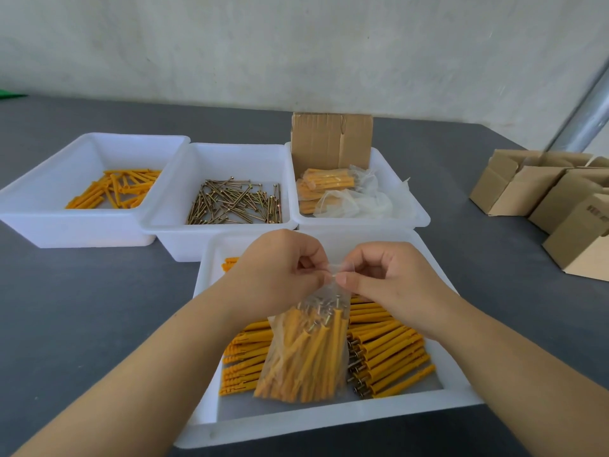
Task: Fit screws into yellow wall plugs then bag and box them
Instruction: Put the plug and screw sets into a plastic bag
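A clear plastic bag (304, 351) full of yellow wall plugs with screws in them hangs upright over the near white tray (329, 417). My left hand (280, 268) and my right hand (385, 275) both pinch the bag's top edge, thumbs and forefingers almost touching. Under and beside the bag, assembled plugs (392, 354) lie in rows in that tray. Bare yellow plugs (115, 189) fill the far left tray and loose brass screws (237, 202) the middle tray.
The far right tray (418, 212) holds filled bags (326, 186), empty clear bags and an open cardboard box (331, 140). Several small cardboard boxes (553, 199) stand at the right of the grey table. A metal pole (586, 117) rises at the far right.
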`<state>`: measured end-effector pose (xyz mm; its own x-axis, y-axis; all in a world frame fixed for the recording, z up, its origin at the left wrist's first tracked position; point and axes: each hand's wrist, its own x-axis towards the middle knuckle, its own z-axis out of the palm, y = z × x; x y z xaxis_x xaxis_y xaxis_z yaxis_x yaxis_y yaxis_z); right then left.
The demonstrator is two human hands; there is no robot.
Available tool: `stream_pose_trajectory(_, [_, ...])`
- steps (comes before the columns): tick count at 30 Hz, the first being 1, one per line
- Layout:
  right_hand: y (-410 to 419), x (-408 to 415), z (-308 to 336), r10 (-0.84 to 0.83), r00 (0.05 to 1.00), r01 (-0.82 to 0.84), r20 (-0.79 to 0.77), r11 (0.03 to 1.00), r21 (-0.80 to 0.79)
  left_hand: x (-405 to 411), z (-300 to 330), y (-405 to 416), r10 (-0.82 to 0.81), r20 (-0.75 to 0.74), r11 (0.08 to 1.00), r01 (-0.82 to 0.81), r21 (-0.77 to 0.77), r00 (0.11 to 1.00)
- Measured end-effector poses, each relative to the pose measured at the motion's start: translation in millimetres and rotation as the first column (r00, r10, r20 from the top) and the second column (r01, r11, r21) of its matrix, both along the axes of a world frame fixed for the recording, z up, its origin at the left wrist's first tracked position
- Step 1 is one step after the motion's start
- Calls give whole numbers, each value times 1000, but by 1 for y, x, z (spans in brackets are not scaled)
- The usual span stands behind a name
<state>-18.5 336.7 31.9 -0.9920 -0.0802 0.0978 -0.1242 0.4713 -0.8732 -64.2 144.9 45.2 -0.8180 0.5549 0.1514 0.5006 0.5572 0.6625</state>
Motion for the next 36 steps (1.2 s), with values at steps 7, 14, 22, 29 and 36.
stream_pose_trajectory(7, [3,0,-1,14,1000,-14,10,1000,-16,-1,-2,-7,14,81,999,-18,47,997])
stream_pose_trajectory(14, [-3,1,2,46,999,-44,-27,997,69,-1,-3,-8,1,145,992,-19,122,989])
stream_pose_trajectory(22, [1,-1,0,59,998,-58,-19,997,54,-2,-4,-13,1,225,983,-43,179,974])
stream_pose_trajectory(29, [0,0,0,46,999,-46,-8,998,49,-3,-7,-15,1,358,969,-90,230,934])
stream_pose_trajectory(36, [-3,-1,-1,74,997,-75,17,993,89,-2,-7,-13,-62,418,951,-73,299,906])
